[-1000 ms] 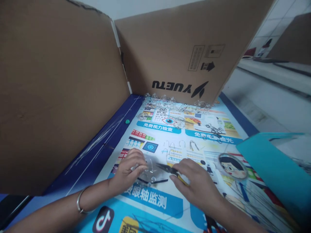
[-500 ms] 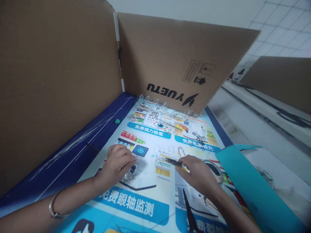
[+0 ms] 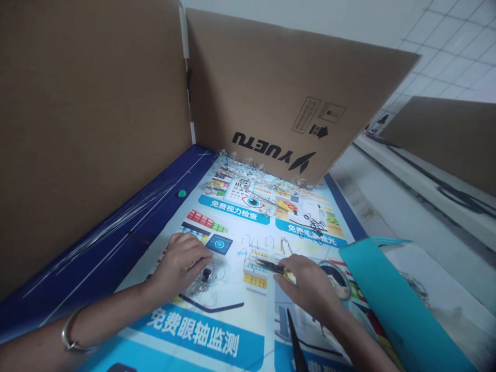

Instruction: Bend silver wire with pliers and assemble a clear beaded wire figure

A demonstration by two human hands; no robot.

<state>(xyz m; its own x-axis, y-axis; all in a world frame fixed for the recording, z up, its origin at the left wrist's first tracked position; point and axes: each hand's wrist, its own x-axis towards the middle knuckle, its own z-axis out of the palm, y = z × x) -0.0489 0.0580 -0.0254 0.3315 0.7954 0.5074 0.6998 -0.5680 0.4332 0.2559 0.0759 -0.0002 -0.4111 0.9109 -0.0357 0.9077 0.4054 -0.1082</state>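
Note:
My left hand (image 3: 182,263) is closed in a pinch at the edge of a thin silvery wire bundle (image 3: 208,281), partly hidden by the fingers. My right hand (image 3: 308,284) grips pliers (image 3: 271,266) with dark pointed jaws and yellow handles. The jaws point left, towards the bundle but apart from it. Just beyond the pliers lie several U-shaped wire pieces (image 3: 270,241) on the printed sheet. A dark pointed blade (image 3: 296,341) lies below my right hand; its other end is out of view.
A printed poster (image 3: 232,279) covers the table. Cardboard panels (image 3: 263,82) stand at the back and left. Clear wire pieces (image 3: 251,168) line the back panel, with dark wire bits (image 3: 313,223) nearer. A teal folder (image 3: 391,299) lies right, a green lump (image 3: 182,193) left.
The view has shifted slightly. Both hands keep nearly the same places; my left hand stays at the wire bundle and my right hand still holds the pliers.

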